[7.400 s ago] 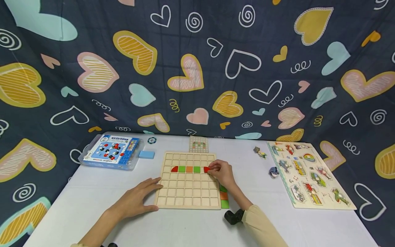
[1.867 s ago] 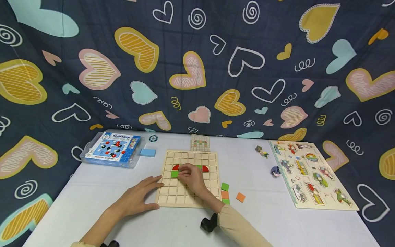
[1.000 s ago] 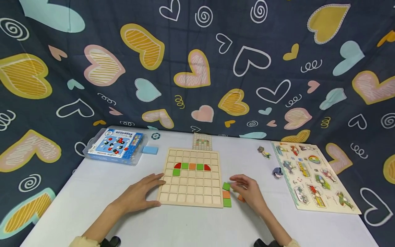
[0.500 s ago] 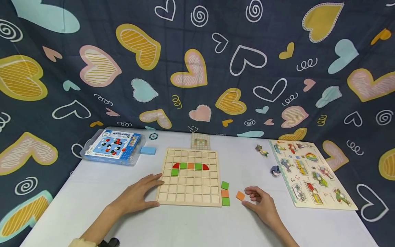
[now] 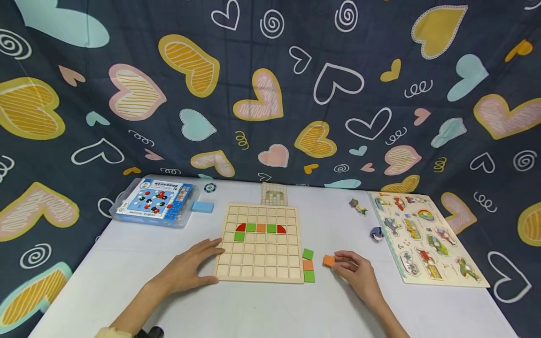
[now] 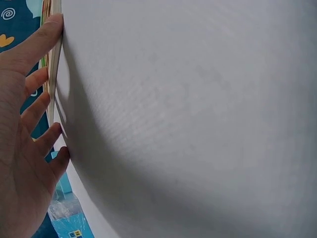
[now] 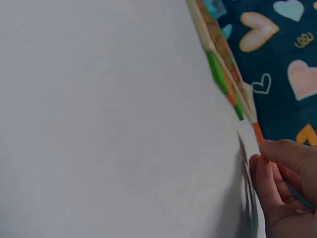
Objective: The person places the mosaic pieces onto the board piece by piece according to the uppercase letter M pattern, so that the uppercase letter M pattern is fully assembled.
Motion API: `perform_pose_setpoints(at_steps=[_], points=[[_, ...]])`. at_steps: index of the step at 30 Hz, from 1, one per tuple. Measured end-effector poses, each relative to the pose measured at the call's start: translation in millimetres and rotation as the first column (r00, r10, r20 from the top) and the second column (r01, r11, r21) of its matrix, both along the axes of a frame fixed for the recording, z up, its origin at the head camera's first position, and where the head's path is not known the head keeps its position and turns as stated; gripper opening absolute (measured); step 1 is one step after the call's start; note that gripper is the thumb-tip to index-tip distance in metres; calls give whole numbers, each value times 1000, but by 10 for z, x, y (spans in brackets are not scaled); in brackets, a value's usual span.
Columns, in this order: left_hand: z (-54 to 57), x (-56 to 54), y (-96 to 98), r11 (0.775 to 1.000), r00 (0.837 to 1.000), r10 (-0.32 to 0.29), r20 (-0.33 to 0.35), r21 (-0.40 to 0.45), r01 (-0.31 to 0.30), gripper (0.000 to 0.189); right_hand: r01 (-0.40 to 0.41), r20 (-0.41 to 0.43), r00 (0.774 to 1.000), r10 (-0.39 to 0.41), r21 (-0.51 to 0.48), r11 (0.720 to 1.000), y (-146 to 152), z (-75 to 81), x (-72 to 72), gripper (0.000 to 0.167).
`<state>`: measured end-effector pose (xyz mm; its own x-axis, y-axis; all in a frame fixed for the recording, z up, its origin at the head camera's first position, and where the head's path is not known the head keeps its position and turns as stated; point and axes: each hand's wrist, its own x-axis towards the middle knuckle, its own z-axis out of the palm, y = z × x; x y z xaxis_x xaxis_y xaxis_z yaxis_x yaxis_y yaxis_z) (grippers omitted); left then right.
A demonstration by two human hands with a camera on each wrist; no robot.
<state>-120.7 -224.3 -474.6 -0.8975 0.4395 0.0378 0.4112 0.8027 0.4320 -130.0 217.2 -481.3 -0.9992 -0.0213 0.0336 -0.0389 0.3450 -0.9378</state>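
Note:
A wooden grid board lies on the white table. One row of it holds a red curved tile, a green, an orange, a green and another red curved tile. Below the left red tile sits a green square tile. My left hand rests its spread fingers and thumb at the board's left edge. Right of the board, my right hand pinches an orange square tile between thumb and fingers; the right wrist view shows the orange tile at the fingertips.
Beside the board's right edge lie a green tile, an orange tile and another green one. A pattern card lies behind the board. Around are a boxed set, a blue block, small figures and a puzzle board.
My right hand has set the right red tile and the green tile below the row, then moved right off the board and taken hold of the loose orange tile. My left hand stays at the edge.

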Motion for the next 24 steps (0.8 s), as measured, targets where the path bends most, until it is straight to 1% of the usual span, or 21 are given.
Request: perform_pose_setpoints(at_steps=[4,7,13,17,21,24], points=[[-8,3,-2,1000,1000,-2,2,3,2,69,-27,62,998,32,-76,997,-50,7,-79,35],[-8,3,-3,1000,1000,0,2,5,0,69,-51,82,995,59,-96,994,-117,10,-137,37],[-2,6,-4,1000,1000,0,-3,2,0,69,-65,103,992,78,-121,991,-282,31,-227,37],[-2,4,-10,1000,1000,-12,-7,3,12,70,-78,96,991,91,-132,988,-397,39,-265,36],[-1,-9,-30,1000,1000,-27,-4,14,27,69,-90,119,987,109,-154,984,-502,52,-292,35],[-2,-19,-54,999,999,-40,1,22,40,68,-117,125,982,139,-171,978,-577,71,-305,36]])
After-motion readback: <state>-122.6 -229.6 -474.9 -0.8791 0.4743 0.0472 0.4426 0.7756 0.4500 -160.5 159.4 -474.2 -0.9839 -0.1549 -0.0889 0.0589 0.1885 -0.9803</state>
